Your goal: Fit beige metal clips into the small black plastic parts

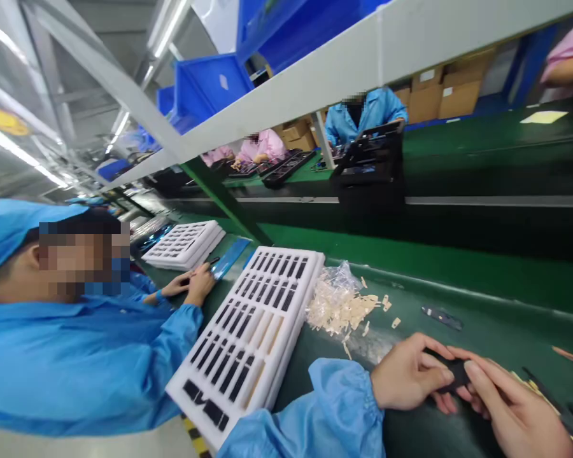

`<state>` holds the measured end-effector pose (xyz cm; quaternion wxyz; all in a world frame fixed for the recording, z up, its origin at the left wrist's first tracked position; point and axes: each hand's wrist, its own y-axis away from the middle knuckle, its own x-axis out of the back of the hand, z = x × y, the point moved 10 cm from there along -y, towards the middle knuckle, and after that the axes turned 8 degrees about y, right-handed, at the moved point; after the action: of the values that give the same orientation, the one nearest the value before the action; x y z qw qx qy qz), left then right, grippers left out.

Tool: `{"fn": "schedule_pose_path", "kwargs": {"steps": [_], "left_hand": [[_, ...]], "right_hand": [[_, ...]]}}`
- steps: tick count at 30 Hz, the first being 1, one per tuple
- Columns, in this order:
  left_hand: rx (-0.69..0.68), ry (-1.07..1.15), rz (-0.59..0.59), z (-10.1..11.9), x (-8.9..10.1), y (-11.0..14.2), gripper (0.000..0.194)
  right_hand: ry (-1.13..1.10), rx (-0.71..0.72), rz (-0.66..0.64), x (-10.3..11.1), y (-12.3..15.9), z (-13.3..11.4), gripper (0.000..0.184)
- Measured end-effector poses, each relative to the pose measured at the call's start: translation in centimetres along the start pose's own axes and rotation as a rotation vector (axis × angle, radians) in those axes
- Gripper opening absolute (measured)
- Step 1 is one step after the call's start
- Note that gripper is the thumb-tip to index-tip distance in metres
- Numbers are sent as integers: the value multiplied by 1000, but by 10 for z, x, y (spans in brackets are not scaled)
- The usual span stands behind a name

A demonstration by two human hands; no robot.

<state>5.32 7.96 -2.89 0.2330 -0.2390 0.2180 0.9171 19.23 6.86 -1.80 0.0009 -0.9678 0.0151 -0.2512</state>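
Observation:
At the lower right, my left hand (410, 375) and my right hand (516, 401) meet around a small flat black part (457, 374). Fingers and thumbs of both hands pinch it from either side, hiding much of its outline. Just beyond them lies a dark elongated strip (442, 317) on the green bench. Left of my hands is a heap of small cream-coloured pieces (348, 312), partly inside a clear plastic bag (340, 277). A white foam tray (248, 312) with rows of slots stands farther left, many slots holding black parts and some without them.
A co-worker in blue (76, 369) sits close on my left, hands over the bench near a blue strip (230, 257). Another foam tray (184, 245) stands behind. A white shelf beam (315, 83) carrying blue bins (210, 86) crosses overhead. Dark cables (554, 401) lie right.

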Motion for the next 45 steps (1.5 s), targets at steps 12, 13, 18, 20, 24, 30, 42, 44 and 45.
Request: {"fn": "schedule_pose_path", "kwargs": {"steps": [12,13,18,20,24,30,42,44,45], "left_hand": [[123,-221,104,11,2,14,62],[115,-230,114,12,2,14,61],[117,-271,89,8,-3,14,55],[110,-287,78,7,-3,13,52],[91,-305,53,4,-4,11,52],[80,-305,20,2,-6,11,52],[-102,-247,189,30,16,6,42],[-146,-240,225,35,20,6,41],[-166,-238,253,37,22,7,41]], "right_hand": [[-625,-291,-112,5,-8,-11,42],[-712,-284,17,16,-11,-8,42],[-619,-216,19,5,-6,-15,43],[-352,-130,-50,-7,-3,-21,32],[83,84,153,3,-9,-31,21],[644,271,255,-5,-28,-46,29],[861,252,165,-6,-14,-48,19],[750,246,153,-3,-11,-46,18],[690,251,144,-2,-9,-45,14]]}}
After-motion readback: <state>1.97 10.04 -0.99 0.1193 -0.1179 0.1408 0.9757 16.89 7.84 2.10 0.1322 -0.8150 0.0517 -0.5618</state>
